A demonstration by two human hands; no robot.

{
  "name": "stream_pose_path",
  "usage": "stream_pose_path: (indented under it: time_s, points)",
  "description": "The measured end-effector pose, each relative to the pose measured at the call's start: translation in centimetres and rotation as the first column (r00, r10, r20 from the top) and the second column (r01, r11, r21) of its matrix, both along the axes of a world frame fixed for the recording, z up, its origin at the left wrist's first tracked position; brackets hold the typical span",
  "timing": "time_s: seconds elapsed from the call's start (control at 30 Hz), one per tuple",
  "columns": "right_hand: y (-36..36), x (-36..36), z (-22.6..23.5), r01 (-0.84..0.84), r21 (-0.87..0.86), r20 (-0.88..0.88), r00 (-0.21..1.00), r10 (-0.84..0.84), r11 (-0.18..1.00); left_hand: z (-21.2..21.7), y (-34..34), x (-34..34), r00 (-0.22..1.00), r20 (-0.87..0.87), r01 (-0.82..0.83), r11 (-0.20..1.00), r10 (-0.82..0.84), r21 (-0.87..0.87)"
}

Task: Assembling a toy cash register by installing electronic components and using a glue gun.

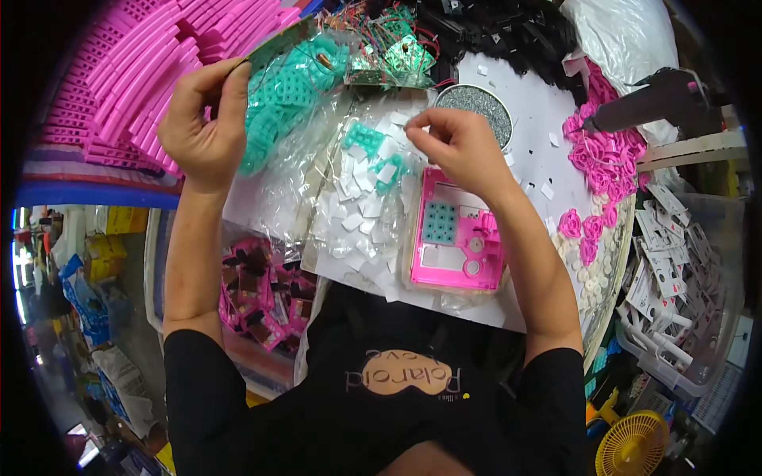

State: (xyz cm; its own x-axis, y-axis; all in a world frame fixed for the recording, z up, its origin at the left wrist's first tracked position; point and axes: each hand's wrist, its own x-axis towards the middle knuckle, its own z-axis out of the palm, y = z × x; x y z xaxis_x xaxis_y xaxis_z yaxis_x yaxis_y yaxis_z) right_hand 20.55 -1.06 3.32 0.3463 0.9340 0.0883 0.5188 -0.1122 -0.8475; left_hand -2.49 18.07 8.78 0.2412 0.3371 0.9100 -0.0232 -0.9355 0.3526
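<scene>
Raised at the upper left, my left hand (pixel 202 127) pinches the corner of a thin green circuit board (pixel 279 45), seen nearly edge-on. Below that board lies a bagged heap of teal rubber keypads (pixel 278 99). My right hand (pixel 459 147) has its thumb and forefinger together over small white square pieces (pixel 361 208); whatever is between the fingertips is too small to make out. Loose teal keypads (pixel 365 139) lie among the squares. Near me, under my right forearm, rests an open pink plastic housing (pixel 425 274) with a teal keypad (pixel 439 222) fitted inside.
A round grey glittery disc (pixel 480 107) sits beyond my right hand. Wired circuit boards (pixel 397 51) and black parts (pixel 508 36) lie at the back. A dark glue gun (pixel 655 101) is by pink pieces (pixel 599 151) on the right. Pink shells (pixel 143 71) are stacked left.
</scene>
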Motion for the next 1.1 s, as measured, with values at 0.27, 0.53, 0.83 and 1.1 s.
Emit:
stream_pose_path:
  time_s: [0.27, 0.53, 0.83, 1.1]
  points:
    - [0.8, 0.4, -0.7, -0.129, -0.130, 0.215, 0.964, 0.155, 0.983, 0.3, -2.5, -3.5, 0.731, -0.577, 0.113, 0.898, -0.366, -0.426]
    - [1.3, 0.3, 0.3, -0.138, -0.178, 0.159, 0.973, 0.167, 0.974, 0.3, -2.5, -6.6, 0.892, -0.444, -0.048, 0.959, -0.084, -0.278]
    - [1.3, -0.5, 0.6, -0.093, -0.159, 0.172, 0.978, 0.120, 0.983, -2.8, -2.0, -4.7, 0.982, -0.189, -0.070, 0.942, 0.007, -0.329]
    - [0.2, -1.8, 1.2, -0.191, -0.034, -0.422, 0.892, 0.159, 0.981, -1.0, -7.0, -8.5, 0.918, -0.382, 0.157, 0.983, -0.110, 0.094]
